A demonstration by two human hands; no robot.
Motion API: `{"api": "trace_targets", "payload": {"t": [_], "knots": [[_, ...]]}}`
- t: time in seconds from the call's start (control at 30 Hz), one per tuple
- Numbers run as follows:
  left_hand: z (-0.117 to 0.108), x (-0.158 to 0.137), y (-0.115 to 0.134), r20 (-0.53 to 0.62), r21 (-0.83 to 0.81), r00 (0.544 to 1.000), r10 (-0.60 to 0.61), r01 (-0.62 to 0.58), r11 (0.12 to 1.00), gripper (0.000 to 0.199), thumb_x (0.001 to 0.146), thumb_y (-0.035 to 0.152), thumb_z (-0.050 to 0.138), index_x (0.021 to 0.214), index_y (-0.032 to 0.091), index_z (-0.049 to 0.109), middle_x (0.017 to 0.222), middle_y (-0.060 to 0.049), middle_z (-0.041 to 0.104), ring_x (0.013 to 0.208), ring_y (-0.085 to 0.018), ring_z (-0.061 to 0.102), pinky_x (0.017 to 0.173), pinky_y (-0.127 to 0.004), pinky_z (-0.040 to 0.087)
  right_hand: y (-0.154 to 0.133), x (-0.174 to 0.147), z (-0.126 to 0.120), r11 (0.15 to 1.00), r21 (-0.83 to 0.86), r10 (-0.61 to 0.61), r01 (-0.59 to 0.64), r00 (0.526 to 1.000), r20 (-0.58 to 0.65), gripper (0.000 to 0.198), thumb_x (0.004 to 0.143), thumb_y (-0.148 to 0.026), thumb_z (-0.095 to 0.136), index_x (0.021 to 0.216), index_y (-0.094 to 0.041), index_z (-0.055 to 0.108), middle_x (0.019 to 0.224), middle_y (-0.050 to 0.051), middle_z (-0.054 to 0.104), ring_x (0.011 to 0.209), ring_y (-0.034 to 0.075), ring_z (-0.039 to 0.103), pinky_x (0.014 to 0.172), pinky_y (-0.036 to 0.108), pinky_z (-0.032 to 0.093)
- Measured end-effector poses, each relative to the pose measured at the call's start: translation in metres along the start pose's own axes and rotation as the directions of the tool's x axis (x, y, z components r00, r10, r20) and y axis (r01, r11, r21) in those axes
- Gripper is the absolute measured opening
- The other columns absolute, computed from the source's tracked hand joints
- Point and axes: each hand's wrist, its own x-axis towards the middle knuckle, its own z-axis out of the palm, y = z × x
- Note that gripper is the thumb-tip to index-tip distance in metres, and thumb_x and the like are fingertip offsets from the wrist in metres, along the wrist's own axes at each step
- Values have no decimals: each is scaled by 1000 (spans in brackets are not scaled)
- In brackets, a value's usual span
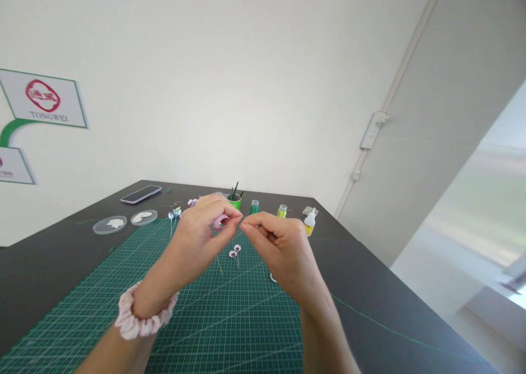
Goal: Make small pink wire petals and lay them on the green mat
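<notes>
Both hands meet above a green cutting mat [230, 319], fingertips almost touching. My left hand [203, 226], with a pale scrunchie [142, 319] round the wrist, is closed in a pinch. A small pink flower-like piece [221, 222] shows inside its curled fingers. My right hand [283, 242] also pinches, at a tiny dark-green bit between the two hands; what exactly it grips is too small to tell. Below them on the mat lie two small pale-pink flowers [234, 252] on thin wire stems. A white ring-shaped edge [273, 277] is partly hidden by my right hand.
Behind stand a green pot with tools [234, 203], a dark-green tube [255, 206], a yellow-green tube [282, 211] and a glue bottle [309, 223]. Leftward lie bluish flowers [175, 214], two dishes with white pieces [109, 225] and a phone [141, 194]. Green thread [386, 326] trails right.
</notes>
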Motion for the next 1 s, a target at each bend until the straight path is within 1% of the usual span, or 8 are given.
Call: {"api": "trace_targets", "payload": {"t": [0.13, 0.3, 0.53, 0.6, 0.7, 0.8, 0.9, 1.0], "knots": [[-1, 0, 1, 73, -27, 995, 62, -60, 998, 19, 88, 12, 51, 72, 18, 58, 63, 4, 52, 64, -11, 49, 64, -25, 40, 2, 1, -7, 996, -78, -40, 36, 998, -51, 22, 89, -19, 52, 70, -18, 63, 54, -5, 46, 49, 8, 36, 48, 26, 27], [0, -1, 0, 132, -96, 985, 115, -102, 990, 17, 90, 12, 52, 75, 17, 58, 64, 4, 54, 64, -10, 48, 69, -25, 39, 7, 3, -13, 997, -77, -19, 14, 998, -63, 20, 87, -20, 53, 70, -18, 63, 55, -4, 47, 50, 8, 36, 50, 26, 28], [0, 1, 3, 136, -177, 989, 63, -38, 984, 16, 89, 14, 54, 75, 18, 60, 63, 5, 56, 62, -9, 50, 63, -22, 40, 19, 10, -13, 974, 206, 100, -98, 995, 0, 19, 83, -28, 59, 68, -18, 64, 54, -4, 41, 52, 9, 32, 49, 26, 27], [-1, 1, 5, 125, -199, 992, 29, -4, 980, 16, 88, 15, 55, 74, 19, 61, 62, 5, 58, 60, -9, 49, 62, -22, 42, 24, 14, -12, 935, 330, 116, -129, 991, 60, 19, 81, -30, 62, 66, -19, 64, 54, -5, 41, 51, 9, 31, 48, 26, 25], [0, -1, 7, 100, -242, 994, -35, 58, 969, 15, 87, 15, 55, 74, 19, 61, 63, 5, 58, 58, -9, 49, 59, -23, 42, 30, 19, -9, 822, 529, 119, -211, 972, 203, 20, 78, -33, 66, 64, -19, 62, 52, -7, 39, 48, 8, 25, 46, 25, 21], [1, -2, 7, 50, -259, 992, -113, 123, 958, 15, 87, 17, 54, 74, 20, 61, 63, 4, 57, 56, -9, 50, 54, -23, 40, 33, 20, -3, 720, 625, 124, -302, 942, 312, 22, 76, -35, 69, 65, -19, 61, 48, -9, 33, 45, 7, 20, 45, 24, 17], [3, -1, 5, -32, -209, 988, -151, 141, 968, 14, 86, 18, 54, 74, 20, 62, 64, 4, 59, 58, -10, 52, 54, -23, 41, 30, 19, 2, 720, 617, 134, -316, 936, 324, 21, 78, -34, 67, 66, -18, 60, 48, -9, 33, 45, 7, 20, 44, 24, 17], [4, -1, 2, -110, -127, 985, -134, 120, 985, 13, 84, 14, 55, 74, 19, 61, 66, 3, 61, 60, -10, 53, 57, -24, 42, 22, 15, 3, 784, 552, 130, -283, 945, 299, 21, 80, -33, 65, 66, -18, 60, 51, -8, 36, 47, 7, 23, 45, 24, 20]]}}
